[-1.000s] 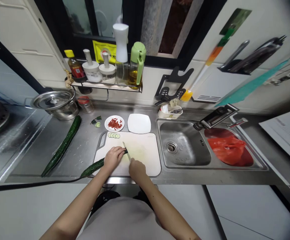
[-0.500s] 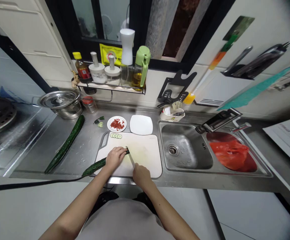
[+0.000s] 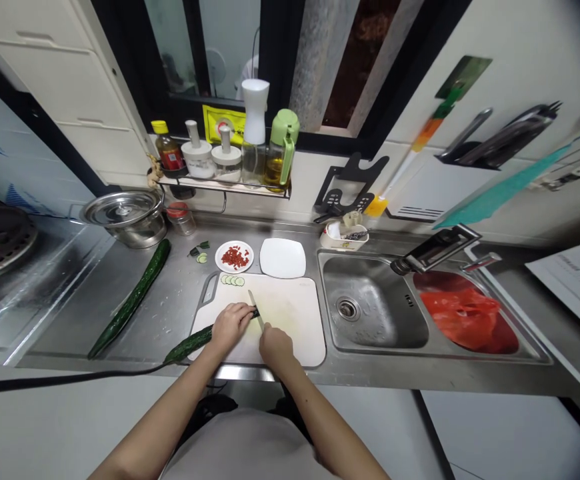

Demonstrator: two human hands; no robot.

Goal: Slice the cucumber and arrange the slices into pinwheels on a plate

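Two hands are working over the white plastic cutting board. The left hand is closed down over the dark green part-sliced cucumber, fingers curled on top, pinning it to the board. The right hand is fisted round the small pale-bladed knife, with the handle hidden in the grip.

Key geometry:
- **Cucumber axis:** it runs diagonally, from the near-left tail hanging off the board's left edge to the cut end at far-right. The cut end points right and slightly away from the body, poking out just past the left fingertips.
- **Blade:** it runs from the right hand away and a touch left, crossing the cucumber axis at the cut end. I can't tell whether the edge is in the flesh or just on it.
- **Contact:** the left hand is on the cucumber. The right hand is just beside it and reaches it only through the blade.

Outward:
- A row of thin pale green slices sits at the board's far-left corner.
- Behind it are a round white plate of chopped red chilli and an empty square white plate.
- A whole dark green cucumber lies on the steel counter to the left, roughly parallel to the cut one.
- The steel sink is to the right.
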